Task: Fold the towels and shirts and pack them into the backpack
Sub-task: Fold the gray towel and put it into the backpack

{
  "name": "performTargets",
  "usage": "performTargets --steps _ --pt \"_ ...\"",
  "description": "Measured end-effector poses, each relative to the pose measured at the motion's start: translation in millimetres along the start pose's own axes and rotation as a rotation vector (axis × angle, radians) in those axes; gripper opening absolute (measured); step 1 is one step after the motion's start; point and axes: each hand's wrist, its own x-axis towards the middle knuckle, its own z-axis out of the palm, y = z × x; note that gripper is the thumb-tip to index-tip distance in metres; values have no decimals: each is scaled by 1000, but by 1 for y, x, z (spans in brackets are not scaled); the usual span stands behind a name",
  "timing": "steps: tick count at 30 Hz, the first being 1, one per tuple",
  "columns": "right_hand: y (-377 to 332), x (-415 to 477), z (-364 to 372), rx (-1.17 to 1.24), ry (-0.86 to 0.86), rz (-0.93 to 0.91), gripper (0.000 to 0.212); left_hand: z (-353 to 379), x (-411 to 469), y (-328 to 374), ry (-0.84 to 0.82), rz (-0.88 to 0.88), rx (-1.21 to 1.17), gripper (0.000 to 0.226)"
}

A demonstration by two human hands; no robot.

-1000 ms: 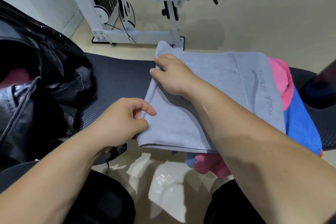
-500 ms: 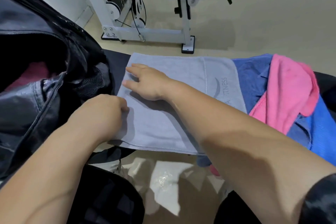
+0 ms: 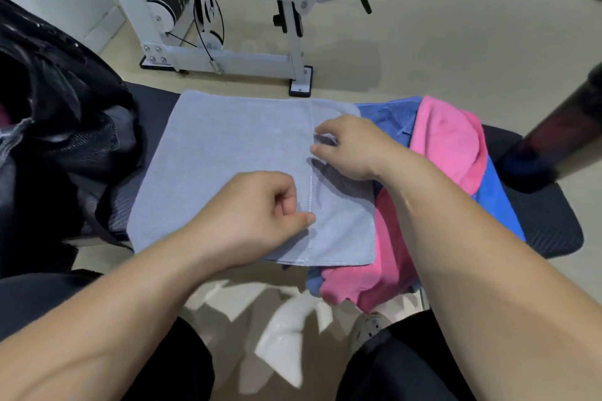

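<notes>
A white gym machine (image 3: 228,55) stands on the beige floor (image 3: 456,58) ahead of us. At right we see a dark cylinder (image 3: 560,137) (too blurred to identify) beside the black textured bench (image 3: 547,221).

Bare forearms (image 3: 123,312); legs in black trousers (image 3: 400,368); grey clog (image 3: 368,330) w/ holes on one foot.

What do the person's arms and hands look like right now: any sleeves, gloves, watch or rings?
Both are bare. The left hand and right hand wear no gloves, and no rings show on the fingers in view. The left forearm and right forearm carry no watch, band or sleeve as far as the frame's edge.
</notes>
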Motion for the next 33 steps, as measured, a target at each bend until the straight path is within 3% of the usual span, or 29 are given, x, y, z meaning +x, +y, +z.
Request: performTargets --steps 6,14,28,33 --pt "-6 -3 7 -144 12 -48 48 44 13 3 -78 -20 333 41" --pt "-17 14 16 -139 17 -35 55 40 15 4 -211 5 438 32" --pt "-23 17 6 50 118 -86 46 9 8 3 -154 -110 -85 19" --pt "-15 3 -24 189 256 -106 59 -5 6 33 -35 -57 -344 24"
